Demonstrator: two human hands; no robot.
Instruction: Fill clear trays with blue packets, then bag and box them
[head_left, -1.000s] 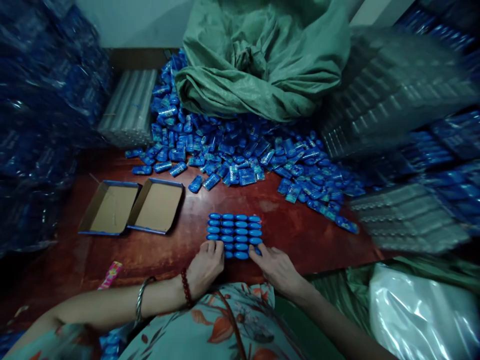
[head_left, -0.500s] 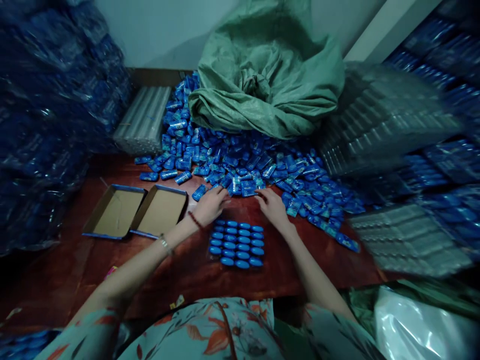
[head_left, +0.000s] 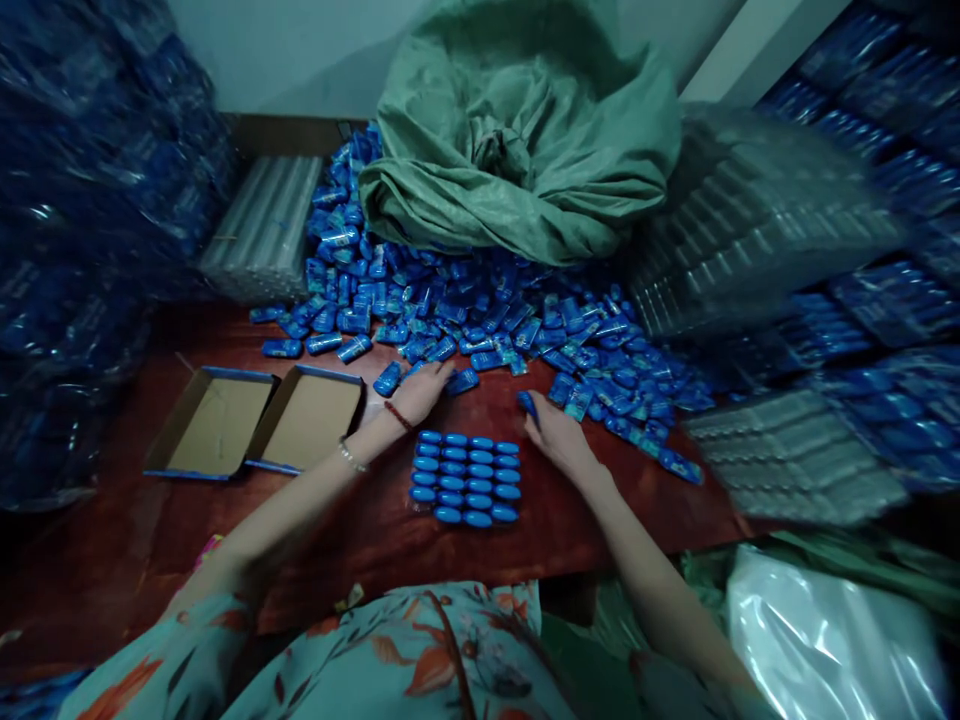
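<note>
Blue packets are being handled on a red-brown table. One packet is pinched in the fingers of the right hand, its end showing above the fingertips. The left hand is laid palm down at the near edge of the pile, fingers spread narrowly over loose packets, one packet lying just beyond the fingertips; whether anything is gripped beneath the palm cannot be told.

Just below both hands, between the wrists, a tray of blue packets set in neat rows is seen flat on the table. Left of the left fingers, two open cardboard boxes are placed side by side, touching. Beyond the fingers, the pile is spread across the table up to a green sack slumped against the wall. Right of the right fingers, stacks of clear trays are blurred. Further left, a bundle of clear tubes and wrapped blue stock are seen.
</note>
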